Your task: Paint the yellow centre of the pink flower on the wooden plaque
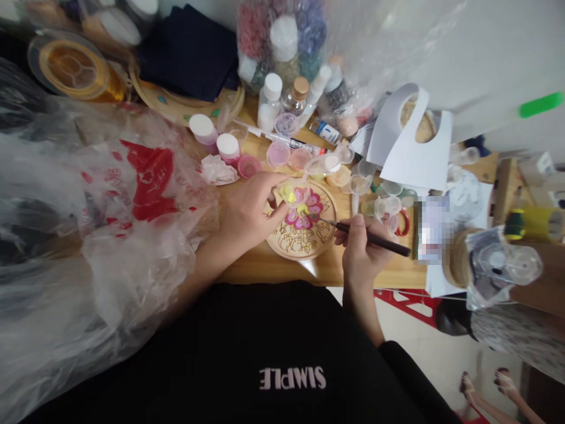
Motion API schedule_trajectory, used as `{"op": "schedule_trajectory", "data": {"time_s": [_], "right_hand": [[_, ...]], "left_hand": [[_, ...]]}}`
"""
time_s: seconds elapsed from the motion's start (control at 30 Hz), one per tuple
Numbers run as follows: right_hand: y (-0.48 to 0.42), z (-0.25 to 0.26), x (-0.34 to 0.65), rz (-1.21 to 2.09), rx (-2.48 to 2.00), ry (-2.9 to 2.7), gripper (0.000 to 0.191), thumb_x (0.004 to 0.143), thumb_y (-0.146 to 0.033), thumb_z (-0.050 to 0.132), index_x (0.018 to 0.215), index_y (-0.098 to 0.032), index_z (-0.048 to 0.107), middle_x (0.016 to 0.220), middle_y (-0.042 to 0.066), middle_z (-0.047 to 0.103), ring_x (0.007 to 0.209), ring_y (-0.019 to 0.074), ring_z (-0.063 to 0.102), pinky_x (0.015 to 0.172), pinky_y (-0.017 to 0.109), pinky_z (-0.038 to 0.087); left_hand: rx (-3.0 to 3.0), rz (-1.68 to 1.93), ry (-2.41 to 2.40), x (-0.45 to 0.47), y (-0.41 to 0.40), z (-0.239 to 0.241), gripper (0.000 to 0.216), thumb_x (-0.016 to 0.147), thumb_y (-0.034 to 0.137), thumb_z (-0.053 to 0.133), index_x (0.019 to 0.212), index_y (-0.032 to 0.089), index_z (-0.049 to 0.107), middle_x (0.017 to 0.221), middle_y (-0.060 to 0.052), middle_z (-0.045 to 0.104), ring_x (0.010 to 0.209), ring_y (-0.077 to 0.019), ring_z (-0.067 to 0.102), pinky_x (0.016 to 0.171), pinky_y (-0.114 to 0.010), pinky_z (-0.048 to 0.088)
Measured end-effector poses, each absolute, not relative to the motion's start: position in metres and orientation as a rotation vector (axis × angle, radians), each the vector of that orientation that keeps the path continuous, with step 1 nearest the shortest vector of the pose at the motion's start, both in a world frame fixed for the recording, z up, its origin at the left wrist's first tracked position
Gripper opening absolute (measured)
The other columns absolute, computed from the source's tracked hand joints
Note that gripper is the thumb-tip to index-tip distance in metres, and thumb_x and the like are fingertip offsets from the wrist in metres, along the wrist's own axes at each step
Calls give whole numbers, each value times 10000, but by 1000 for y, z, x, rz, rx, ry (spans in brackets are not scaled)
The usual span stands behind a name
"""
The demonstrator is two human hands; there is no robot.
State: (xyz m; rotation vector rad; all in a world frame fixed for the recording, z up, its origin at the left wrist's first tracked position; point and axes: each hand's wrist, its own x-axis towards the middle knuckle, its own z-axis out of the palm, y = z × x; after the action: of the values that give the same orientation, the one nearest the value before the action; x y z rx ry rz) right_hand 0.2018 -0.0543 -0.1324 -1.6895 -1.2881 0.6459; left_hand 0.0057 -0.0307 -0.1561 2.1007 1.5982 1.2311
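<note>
A round wooden board [301, 250] lies on the table, with gold outlines and a flower [304, 207] coloured pink and purple round a yellow centre. My left hand [253, 206] is closed on a small clear cup [289, 192] of yellow paste, tilted over the board's upper left. In my right hand [362, 247], the fingers pinch a slim spatula-like tool [375, 237] with a dark handle. Its thin metal end reaches over the flower near the yellow centre.
Small cups of coloured paste [279, 153] stand behind the board, with white-capped jars [228, 147] and bottles [270, 100]. A crumpled tissue [218, 169] lies beside them. Plastic bags [145, 235] crowd the left; cut white paper [408, 150] and a tape roll [459, 259] are right. Another person's feet [470, 386] show below.
</note>
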Motion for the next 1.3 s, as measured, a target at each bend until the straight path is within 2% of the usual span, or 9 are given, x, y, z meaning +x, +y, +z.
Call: {"op": "schedule_trajectory", "data": {"time_s": [0.27, 0.53, 0.77, 1.3], "right_hand": [[-53, -130, 199, 633, -1640, -1303, 318, 899, -394, 572, 703, -158, 655, 518, -14, 645, 439, 105, 604, 421, 233, 415], [-52, -135, 201, 646, -1617, -1313, 336, 898, -413, 579, 695, -160, 667, 522, -13, 636, 501, 121, 642, 459, 242, 440], [-52, -130, 201, 628, -1637, -1306, 359, 898, -453, 562, 699, -169, 653, 543, -16, 651, 439, 94, 590, 422, 231, 416], [-51, -136, 203, 643, -1592, -1309, 315, 899, -391, 585, 699, -163, 671, 529, -15, 639, 475, 108, 629, 431, 224, 427]], "left_hand": [[2053, 1192, 1610, 6, -31, -156, 346, 795, 119, 624, 1124, 193, 546, 917, -8, 692, 650, -103, 631, 658, -244, 547], [2057, 1291, 1549, 7, -30, -157, 357, 781, 90, 628, 1117, 182, 547, 921, 3, 690, 654, -91, 632, 667, -223, 536], [2055, 1308, 1541, 7, -31, -158, 383, 769, 80, 643, 1125, 180, 544, 919, 8, 684, 656, -81, 629, 678, -211, 535], [2060, 1315, 1541, 7, -31, -157, 390, 771, 73, 642, 1130, 183, 536, 912, 14, 683, 650, -71, 622, 656, -190, 520]]}}
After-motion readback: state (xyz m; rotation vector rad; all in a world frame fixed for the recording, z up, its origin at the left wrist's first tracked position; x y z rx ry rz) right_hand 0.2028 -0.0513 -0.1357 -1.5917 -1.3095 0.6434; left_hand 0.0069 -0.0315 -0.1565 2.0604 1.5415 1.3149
